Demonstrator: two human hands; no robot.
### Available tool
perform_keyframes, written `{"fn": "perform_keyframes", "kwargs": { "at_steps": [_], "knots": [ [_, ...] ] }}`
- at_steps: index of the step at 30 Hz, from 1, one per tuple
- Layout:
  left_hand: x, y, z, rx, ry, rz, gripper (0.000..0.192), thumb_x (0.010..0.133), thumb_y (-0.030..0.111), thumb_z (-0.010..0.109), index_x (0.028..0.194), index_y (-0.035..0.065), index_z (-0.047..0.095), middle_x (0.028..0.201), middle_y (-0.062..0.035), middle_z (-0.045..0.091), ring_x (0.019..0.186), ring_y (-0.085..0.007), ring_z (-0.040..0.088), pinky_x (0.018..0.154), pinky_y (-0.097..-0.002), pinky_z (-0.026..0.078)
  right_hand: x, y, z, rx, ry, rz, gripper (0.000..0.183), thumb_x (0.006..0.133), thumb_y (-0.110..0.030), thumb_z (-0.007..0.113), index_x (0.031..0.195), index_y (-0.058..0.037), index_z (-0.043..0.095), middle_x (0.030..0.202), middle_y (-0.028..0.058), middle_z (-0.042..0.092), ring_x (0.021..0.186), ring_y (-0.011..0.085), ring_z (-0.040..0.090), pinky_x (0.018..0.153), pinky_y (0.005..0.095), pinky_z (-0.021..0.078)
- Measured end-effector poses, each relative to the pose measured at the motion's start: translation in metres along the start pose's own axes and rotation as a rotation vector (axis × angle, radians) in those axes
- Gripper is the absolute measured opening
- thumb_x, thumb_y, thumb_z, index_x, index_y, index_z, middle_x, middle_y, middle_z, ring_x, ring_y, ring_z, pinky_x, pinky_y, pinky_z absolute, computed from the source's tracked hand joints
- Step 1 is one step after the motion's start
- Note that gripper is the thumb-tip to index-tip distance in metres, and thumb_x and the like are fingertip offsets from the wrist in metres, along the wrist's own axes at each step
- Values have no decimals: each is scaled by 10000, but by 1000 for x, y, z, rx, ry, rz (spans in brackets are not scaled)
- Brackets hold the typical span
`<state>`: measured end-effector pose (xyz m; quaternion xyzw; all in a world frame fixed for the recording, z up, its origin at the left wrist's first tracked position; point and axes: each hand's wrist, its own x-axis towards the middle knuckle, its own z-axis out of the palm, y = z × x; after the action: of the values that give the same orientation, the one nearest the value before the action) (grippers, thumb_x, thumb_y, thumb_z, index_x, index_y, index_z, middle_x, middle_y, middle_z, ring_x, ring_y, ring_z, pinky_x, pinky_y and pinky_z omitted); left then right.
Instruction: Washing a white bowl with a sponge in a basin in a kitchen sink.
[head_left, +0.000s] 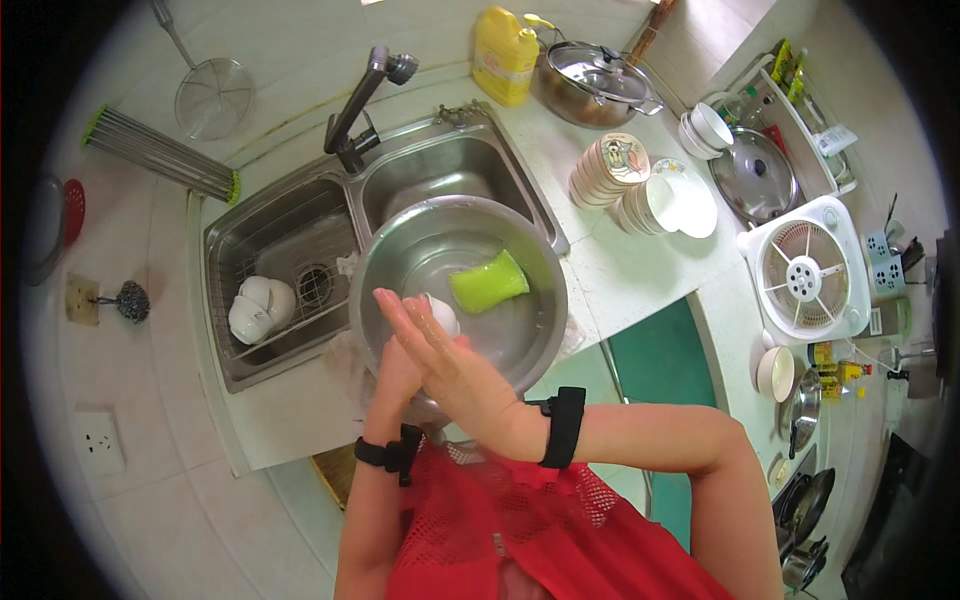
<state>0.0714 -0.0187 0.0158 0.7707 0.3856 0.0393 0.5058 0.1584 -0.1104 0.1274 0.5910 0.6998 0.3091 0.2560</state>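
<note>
Over the near left side of a large round metal basin (551, 330), my two hands are close together. My right hand (457, 367) crosses in front of my left hand, its wet fingers stretched out towards the upper left. My left hand (401, 373) is partly covered by it, and its grip is hidden. Just beyond the fingers, a small white rounded dish (444, 315) shows in part; which hand touches it is unclear. A bright green sponge (489, 282) lies in the basin to the right of the hands.
The basin overlaps a double steel sink (442, 161) with a faucet (349, 124). White cups (259, 311) sit on a wire rack in the left bowl. Right of it stand stacked patterned dishes (600, 176), white bowls (646, 210), a lidded pot (596, 90), a yellow jug (504, 60) and a fan (806, 277).
</note>
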Motion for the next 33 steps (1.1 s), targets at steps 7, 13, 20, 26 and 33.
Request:
{"fn": "perform_keyframes", "kwargs": {
  "at_steps": [7, 13, 20, 26, 33],
  "knots": [
    [3, 4, 10, 26, 100, 186, 388, 811, 270, 577, 1105, 19, 557, 881, -218, 635, 838, -376, 618, 696, -406, 471, -1, -2, 27, 31, 18, 73, 428, 773, -241, 522, 1158, -77, 610, 1431, 150, 322, 1356, 330, 199, 1120, 484, 102],
    [9, 13, 14, 7, 14, -19, 276, 796, 234, 599, 902, -20, 628, 839, -218, 636, 819, -357, 624, 684, -381, 473, -1, -3, 49, 69, -106, 4, 414, 795, -271, 502, 1137, -72, 623, 1339, 168, 446, 1336, 362, 229, 1119, 494, 122],
    [24, -8, 32, 205, 38, 188, 224, 808, 195, 570, 905, 1, 625, 837, -207, 626, 791, -381, 596, 679, -414, 468, 5, -1, 61, 224, -270, -17, 403, 807, -305, 515, 1095, -49, 635, 1236, 167, 525, 1239, 369, 373, 1085, 571, 160],
    [18, 15, 30, 319, 25, 138, 171, 775, 160, 591, 872, 23, 623, 823, -185, 612, 805, -374, 587, 684, -447, 465, 9, -16, 115, 702, -296, 233, 299, 737, -242, 625, 969, -54, 645, 1015, 117, 589, 1088, 290, 510, 1002, 568, 288],
    [23, -6, 27, 437, 134, 137, 180, 748, 122, 628, 898, 24, 629, 846, -185, 619, 840, -368, 591, 739, -443, 466, 3, -31, 173, 1109, -523, 286, 334, 725, -89, 628, 1052, -56, 565, 1082, 138, 562, 1051, 326, 536, 835, 442, 474]
  ]
}}
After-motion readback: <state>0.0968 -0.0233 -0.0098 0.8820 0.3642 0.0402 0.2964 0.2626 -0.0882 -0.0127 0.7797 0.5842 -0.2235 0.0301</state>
